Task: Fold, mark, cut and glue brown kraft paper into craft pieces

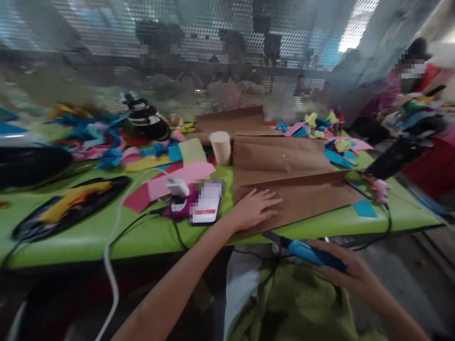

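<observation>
My left hand (256,209) lies flat with fingers spread on a creased sheet of brown paper (284,158). In my right hand (343,265), wrapped around it, is a blue hand tool (307,252) with a narrow dark end pointing left; blur hides its exact kind. That tool is held over my lap, just off the table's front edge. Left of the paper lies a phone (208,202) with its screen lit. A white plug (177,187) sits in a purple power socket (177,208) beside the phone.
The green-covered table (149,237) bears a pale roll (221,148), pink strips (181,175) and heaped coloured scraps (95,142). A black tray (117,182) holds a yellow piece. White cable (110,255) hangs over the front edge. Another person (394,90) is at the right.
</observation>
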A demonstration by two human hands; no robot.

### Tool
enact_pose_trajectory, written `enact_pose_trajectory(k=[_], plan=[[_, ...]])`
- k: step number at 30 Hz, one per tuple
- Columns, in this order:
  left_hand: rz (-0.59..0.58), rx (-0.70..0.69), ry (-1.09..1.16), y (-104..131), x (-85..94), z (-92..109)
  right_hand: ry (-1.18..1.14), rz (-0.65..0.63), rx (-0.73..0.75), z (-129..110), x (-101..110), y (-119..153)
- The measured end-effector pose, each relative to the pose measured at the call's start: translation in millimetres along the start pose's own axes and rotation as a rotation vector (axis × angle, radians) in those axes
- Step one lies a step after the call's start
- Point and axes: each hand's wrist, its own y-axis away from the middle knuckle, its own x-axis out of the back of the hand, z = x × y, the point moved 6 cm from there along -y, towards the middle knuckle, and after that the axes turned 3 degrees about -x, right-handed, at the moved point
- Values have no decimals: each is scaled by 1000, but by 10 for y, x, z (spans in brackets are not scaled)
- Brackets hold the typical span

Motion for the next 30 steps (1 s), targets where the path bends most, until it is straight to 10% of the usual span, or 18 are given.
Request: enact_pose_trajectory(k=[8,13,24,30], plan=[[264,167,-220,-142,307,-69,-40,717,-189,768,1204,400],[316,273,-320,-312,334,-191,133,848,-237,1122,1587,295],[250,336,-355,-712,668,-388,815,724,-320,1214,1539,-322],[250,345,-291,-785,931,-370,850,668,55,1065,1248,-426]])
